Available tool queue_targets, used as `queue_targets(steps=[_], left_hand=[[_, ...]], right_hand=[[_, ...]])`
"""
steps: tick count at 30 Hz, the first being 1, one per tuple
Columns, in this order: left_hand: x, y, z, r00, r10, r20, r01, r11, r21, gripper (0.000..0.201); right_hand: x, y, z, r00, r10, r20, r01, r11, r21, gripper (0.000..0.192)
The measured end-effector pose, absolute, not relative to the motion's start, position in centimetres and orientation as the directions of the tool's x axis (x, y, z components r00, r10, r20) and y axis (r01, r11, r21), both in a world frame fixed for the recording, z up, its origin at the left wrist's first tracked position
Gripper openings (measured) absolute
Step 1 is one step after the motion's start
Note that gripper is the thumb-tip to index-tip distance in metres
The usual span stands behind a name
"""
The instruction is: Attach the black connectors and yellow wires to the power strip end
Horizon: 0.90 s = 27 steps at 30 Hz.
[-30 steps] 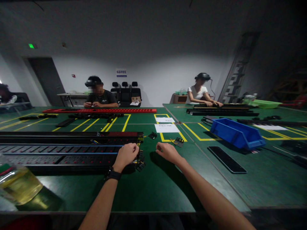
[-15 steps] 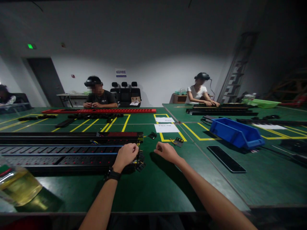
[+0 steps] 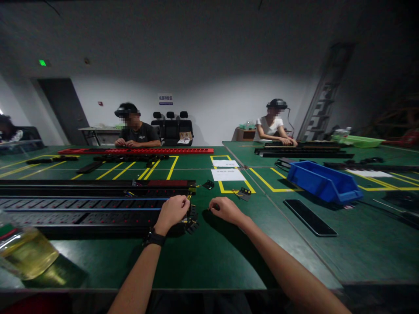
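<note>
A long black power strip (image 3: 81, 211) with several sockets lies on the green table (image 3: 209, 257) in front of me, running off to the left. My left hand (image 3: 172, 212), with a dark watch on the wrist, is curled over the strip's right end. Small black parts (image 3: 191, 223) with yellow wires sit just beside that end. My right hand (image 3: 225, 209) rests a little to the right, fingers curled and pinching something small and dark that I cannot make out. A second black strip (image 3: 98, 187) lies behind the first.
A bottle of yellow liquid (image 3: 24, 253) stands at the near left edge. Small brackets (image 3: 244, 192) and white papers (image 3: 227, 174) lie ahead. A blue bin (image 3: 324, 181) and a flat black panel (image 3: 309, 216) are on the right. Two people work at the far tables.
My right hand has slid a little to the left, closer to my left hand. The left hand has stayed on the strip's end.
</note>
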<state>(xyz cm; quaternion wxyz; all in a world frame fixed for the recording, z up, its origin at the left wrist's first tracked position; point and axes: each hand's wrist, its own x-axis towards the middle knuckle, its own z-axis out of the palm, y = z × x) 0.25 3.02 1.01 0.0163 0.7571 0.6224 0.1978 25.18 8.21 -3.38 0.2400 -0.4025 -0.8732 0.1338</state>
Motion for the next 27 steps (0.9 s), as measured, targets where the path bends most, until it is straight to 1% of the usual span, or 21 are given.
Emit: queue_targets(steps=[6, 13, 18, 27], left_hand=[[0.24, 3.14, 0.9, 0.142, 0.952, 0.271, 0.937, -0.218, 0.274, 0.031], [0.05, 3.3, 0.55, 0.154, 0.943, 0.297, 0.931, -0.239, 0.275, 0.031], [-0.04, 3.29, 0.49, 0.162, 0.938, 0.308, 0.928, -0.25, 0.276, 0.032], [0.04, 3.35, 0.48, 0.158, 0.938, 0.308, 0.931, -0.245, 0.27, 0.031]], right_hand=[[25.0, 7.87, -3.05, -0.574, 0.767, 0.287, 0.673, 0.641, -0.368, 0.019], [24.74, 7.3, -2.59, -0.542, 0.793, 0.278, 0.74, 0.607, -0.29, 0.015], [24.6, 7.29, -2.75, -0.519, 0.814, 0.261, 0.768, 0.578, -0.277, 0.014], [24.69, 7.15, -2.87, -0.547, 0.793, 0.269, 0.739, 0.608, -0.291, 0.014]])
